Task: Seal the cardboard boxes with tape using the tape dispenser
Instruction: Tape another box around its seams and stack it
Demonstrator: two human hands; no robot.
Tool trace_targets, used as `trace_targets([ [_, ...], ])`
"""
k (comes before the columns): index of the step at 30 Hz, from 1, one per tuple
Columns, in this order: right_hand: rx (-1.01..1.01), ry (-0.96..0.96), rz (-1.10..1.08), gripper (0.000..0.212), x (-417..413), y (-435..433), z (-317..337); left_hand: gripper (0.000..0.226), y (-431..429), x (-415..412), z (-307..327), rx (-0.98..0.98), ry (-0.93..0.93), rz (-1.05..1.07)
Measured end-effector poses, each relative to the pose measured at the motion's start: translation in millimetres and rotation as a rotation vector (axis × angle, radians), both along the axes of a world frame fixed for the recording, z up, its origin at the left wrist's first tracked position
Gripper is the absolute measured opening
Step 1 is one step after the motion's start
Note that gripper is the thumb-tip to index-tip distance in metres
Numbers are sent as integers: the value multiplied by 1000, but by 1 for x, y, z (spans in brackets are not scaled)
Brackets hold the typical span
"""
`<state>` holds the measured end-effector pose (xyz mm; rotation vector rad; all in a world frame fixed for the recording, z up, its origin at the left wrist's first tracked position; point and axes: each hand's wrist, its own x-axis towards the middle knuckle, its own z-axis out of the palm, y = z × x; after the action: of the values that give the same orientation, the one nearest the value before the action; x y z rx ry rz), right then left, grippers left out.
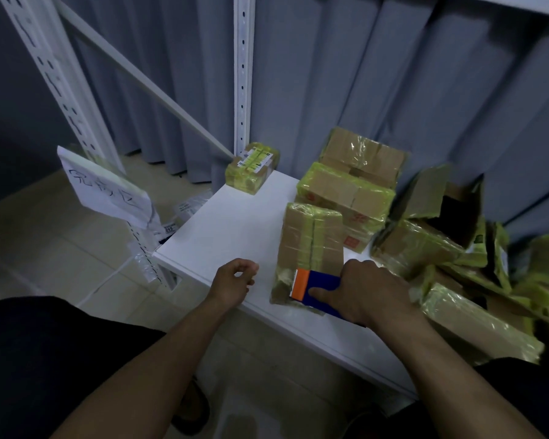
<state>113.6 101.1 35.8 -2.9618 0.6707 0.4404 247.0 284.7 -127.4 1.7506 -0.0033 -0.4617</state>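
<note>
A cardboard box [311, 245] wrapped in yellow-green tape lies on the white shelf board [232, 223], near its front edge. My right hand [368, 289] grips the blue and orange tape dispenser [314, 288] and holds it against the near end of that box. My left hand [235, 280] hovers just left of the box over the board, fingers loosely curled, holding nothing.
More taped boxes [346, 191] stand behind, a small one [251, 167] at the far corner. An open box [444, 217] and a heap of taped boxes [476, 318] fill the right. White rack posts [243, 74] and a paper sign [105, 188] stand left.
</note>
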Motion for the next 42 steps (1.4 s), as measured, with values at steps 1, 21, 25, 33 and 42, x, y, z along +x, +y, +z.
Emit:
trace_targets([
  [1,3,5,-2,58,2,0,-1,11,-4,-1,-3,-1,-13,5],
  [21,8,70,-21,58,10,-2,-2,22,-30,-51,-18,-115,-337,-37],
  [25,10,59,-9,56,9,-2,-2,30,-21,-51,-14,-106,-362,-150],
  [33,8,37,2,58,4,-4,-4,30,-1,-23,-2,45,-827,-383],
  [42,-4,13,11,59,1,-2,-5,15,-6,9,9,238,-1029,-560],
])
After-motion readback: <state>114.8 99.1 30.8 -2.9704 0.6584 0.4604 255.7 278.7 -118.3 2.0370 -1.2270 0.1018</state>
